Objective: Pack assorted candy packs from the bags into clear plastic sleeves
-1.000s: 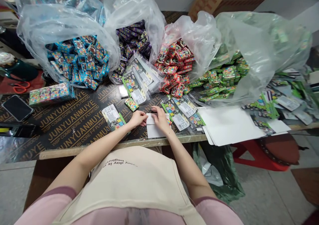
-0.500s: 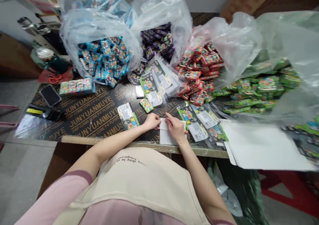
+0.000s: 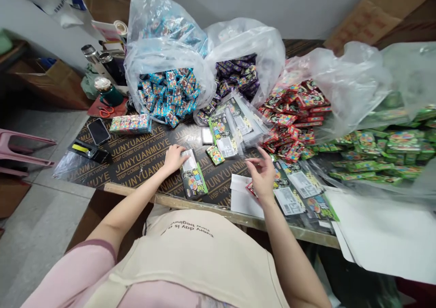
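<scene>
My left hand rests with curled fingers on the top of a green and black printed packet lying on the dark plywood table. My right hand hovers above a white paper sheet near the table's front edge, fingers apart and holding nothing. A small red box peeks out just beneath that hand. A small green box lies between my hands, further back.
Clear plastic bags at the back hold blue boxes, purple boxes, red boxes and green boxes. A stack of clear packets lies mid-table. A phone, scissors and flasks stand left. Large white sheets lie right.
My left hand left the white paper and moved left onto the printed packet. My right hand lifted off the paper and opened. The camera view turned to the left.
</scene>
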A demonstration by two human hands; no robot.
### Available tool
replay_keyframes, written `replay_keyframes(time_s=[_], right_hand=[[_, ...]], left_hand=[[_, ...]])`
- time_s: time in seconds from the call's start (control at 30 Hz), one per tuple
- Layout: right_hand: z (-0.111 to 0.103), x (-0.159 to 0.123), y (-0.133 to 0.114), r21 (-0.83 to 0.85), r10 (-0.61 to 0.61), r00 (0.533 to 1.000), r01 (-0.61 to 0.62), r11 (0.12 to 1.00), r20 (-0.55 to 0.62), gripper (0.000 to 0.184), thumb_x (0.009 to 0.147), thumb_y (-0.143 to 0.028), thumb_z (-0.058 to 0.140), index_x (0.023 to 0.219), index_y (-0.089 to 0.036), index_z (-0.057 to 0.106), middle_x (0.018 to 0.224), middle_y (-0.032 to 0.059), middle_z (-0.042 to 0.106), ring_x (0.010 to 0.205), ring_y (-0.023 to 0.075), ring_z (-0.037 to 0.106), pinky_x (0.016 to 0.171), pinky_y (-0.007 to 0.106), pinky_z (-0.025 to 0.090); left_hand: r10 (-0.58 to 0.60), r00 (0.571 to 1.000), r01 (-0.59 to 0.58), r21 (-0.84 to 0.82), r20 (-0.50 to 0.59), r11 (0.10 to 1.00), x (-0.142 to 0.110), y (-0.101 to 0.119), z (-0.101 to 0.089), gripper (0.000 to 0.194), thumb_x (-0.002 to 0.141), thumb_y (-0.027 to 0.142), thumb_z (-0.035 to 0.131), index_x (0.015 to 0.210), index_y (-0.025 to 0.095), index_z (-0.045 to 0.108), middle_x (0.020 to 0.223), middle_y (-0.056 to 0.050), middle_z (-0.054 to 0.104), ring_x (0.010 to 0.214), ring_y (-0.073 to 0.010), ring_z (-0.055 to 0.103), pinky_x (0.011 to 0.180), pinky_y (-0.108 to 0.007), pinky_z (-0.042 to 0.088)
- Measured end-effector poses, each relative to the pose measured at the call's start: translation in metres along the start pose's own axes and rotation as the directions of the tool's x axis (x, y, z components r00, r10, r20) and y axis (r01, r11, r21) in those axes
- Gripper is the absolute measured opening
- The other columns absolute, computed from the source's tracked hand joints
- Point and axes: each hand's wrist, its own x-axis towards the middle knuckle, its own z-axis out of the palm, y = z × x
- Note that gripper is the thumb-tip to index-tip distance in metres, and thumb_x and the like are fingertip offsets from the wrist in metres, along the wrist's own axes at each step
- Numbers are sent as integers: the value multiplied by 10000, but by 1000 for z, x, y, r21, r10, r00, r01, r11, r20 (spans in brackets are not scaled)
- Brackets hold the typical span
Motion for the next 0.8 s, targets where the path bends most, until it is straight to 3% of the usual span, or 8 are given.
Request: replay_keyframes(time_s=[0.1,0.2,0.33,0.47,0.63,0.8], right_hand=[[21,20,-39,43,-40,986,34,999,165,598,795,-314,626,1353,-226,432,806,9,647,768,181,599,752,343,473],[40,34,-72,66,-82,912,60,996,403,655,773,-264,637,1381,-235,393,759,-16,628,747,170,592,756,328,456],[55,40,-96,113,-118,786,62,992,606,709,755,-215,637,1404,-249,355,711,-44,578,704,151,572,729,304,447],[60,37,-103,137,-119,712,32,990,692,725,750,-183,622,1416,-239,339,695,-53,538,680,138,548,687,278,438],[63,33,-99,61,-102,727,84,995,679,748,748,-142,612,1430,-241,323,694,-56,545,678,137,543,723,289,436],[66,23,-98,-11,-132,779,175,984,613,663,732,-68,560,1359,-254,450,682,-55,529,689,133,534,771,301,427]], left_hand=[[93,994,-88,-93,50,992,-3,5,2,220,753,139,691,972,160,703,967,-87,692,913,-225,626,859,-365,477],[197,980,-178,-291,37,940,-10,32,4,176,790,116,631,934,163,721,902,-67,718,835,-188,648,794,-316,491],[181,980,-115,-493,87,862,-17,64,-4,113,682,167,741,792,155,722,740,-31,721,643,-160,634,649,-277,495],[142,985,-61,-578,96,814,-18,69,-8,120,619,196,773,677,140,684,685,-32,711,625,-159,639,632,-270,498],[171,980,-79,-581,105,810,-18,66,-7,90,627,180,727,688,131,684,700,-47,711,653,-162,641,640,-267,490],[172,984,-134,-475,37,869,-23,74,-8,76,631,191,712,673,139,677,652,-15,686,582,-130,582,582,-242,433]])
